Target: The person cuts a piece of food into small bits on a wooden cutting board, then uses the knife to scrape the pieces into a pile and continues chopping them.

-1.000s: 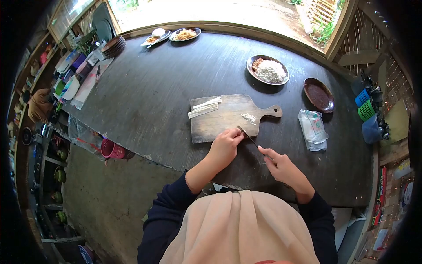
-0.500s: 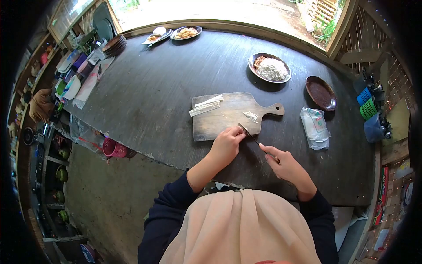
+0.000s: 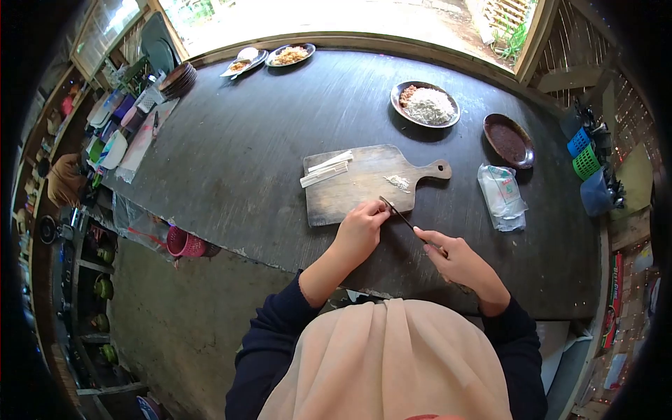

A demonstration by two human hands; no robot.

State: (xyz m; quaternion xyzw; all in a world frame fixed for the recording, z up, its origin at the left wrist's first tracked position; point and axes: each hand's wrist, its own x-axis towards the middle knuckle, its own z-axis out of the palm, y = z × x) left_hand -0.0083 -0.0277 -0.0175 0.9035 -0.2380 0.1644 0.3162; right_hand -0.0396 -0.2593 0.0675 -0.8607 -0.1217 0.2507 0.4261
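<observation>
A wooden cutting board [image 3: 353,197] lies on the dark table with its handle pointing right. At its upper left rest several pale white sticks [image 3: 327,170], and a small heap of white chopped bits [image 3: 397,183] lies near the handle. My left hand [image 3: 362,222] is closed at the board's front edge, fingertips pressed down; whatever they pinch is hidden beneath them. My right hand [image 3: 451,257] grips a knife [image 3: 400,217] by its handle, off the board's lower right corner. The blade slants up and left, its tip beside my left fingers.
Behind the board stands a plate of white shreds and brown pieces [image 3: 427,105]. To the right are a brown dish [image 3: 509,140] and a plastic-wrapped packet [image 3: 502,197]. Two food plates sit at the far edge, including one oval plate [image 3: 290,55]. Stacked brown plates [image 3: 178,80] stand far left.
The view has shifted slightly. Both hands keep almost the same place at the board's front edge, with the knife still beside my left fingers.
</observation>
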